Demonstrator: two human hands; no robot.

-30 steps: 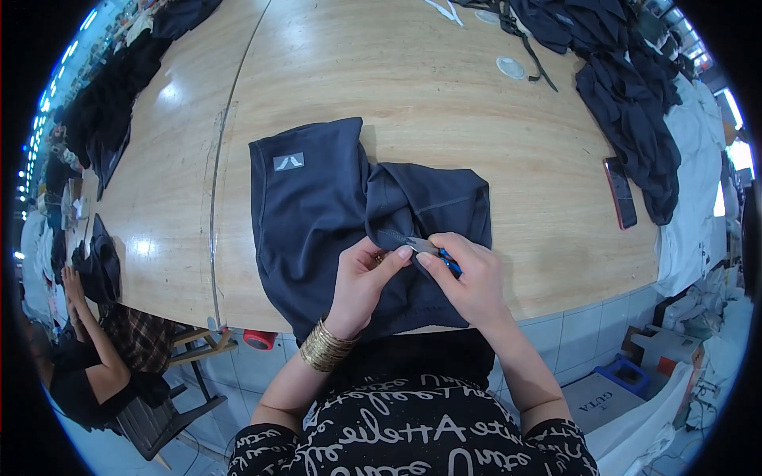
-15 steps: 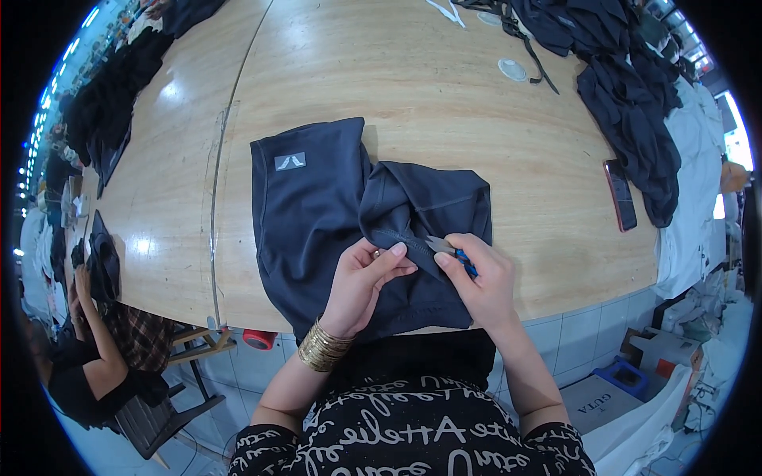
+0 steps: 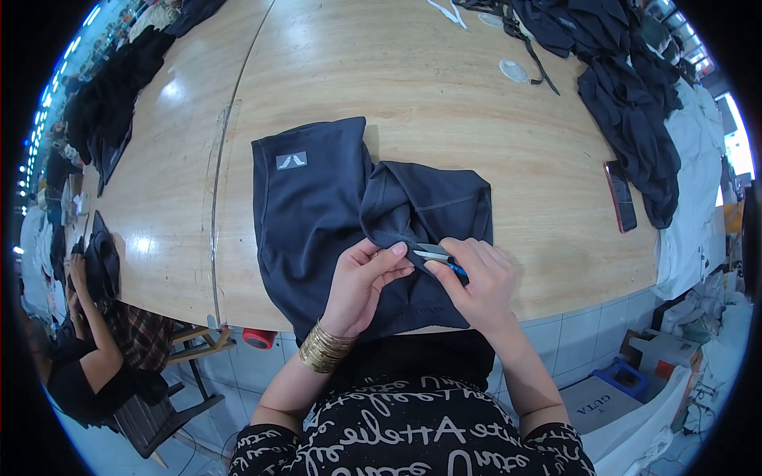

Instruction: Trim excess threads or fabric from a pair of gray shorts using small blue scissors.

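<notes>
A dark navy garment (image 3: 309,214), seemingly shorts, lies folded at the table's near edge, a small pale patch on its upper left part. My left hand (image 3: 367,279) pinches a seam of it between thumb and fingers. Gripped in my right hand (image 3: 479,278) is a pair of blue-handled thread snips (image 3: 432,255), their metal blades pointing left at the seam by my left fingertips. The blade tips sit close to the cloth; any thread there is too small to make out.
The wooden table (image 3: 317,63) has a lengthwise joint to the left. A phone (image 3: 621,197) lies at the right beside dark garments (image 3: 635,119) and white cloth (image 3: 689,190). At far left, a person (image 3: 95,349) handles dark cloth. A grey box (image 3: 603,404) stands on the floor.
My right hand has shifted slightly left, bringing the snips closer to my left fingertips and turning the blades more level. My left hand and the garment have hardly moved.
</notes>
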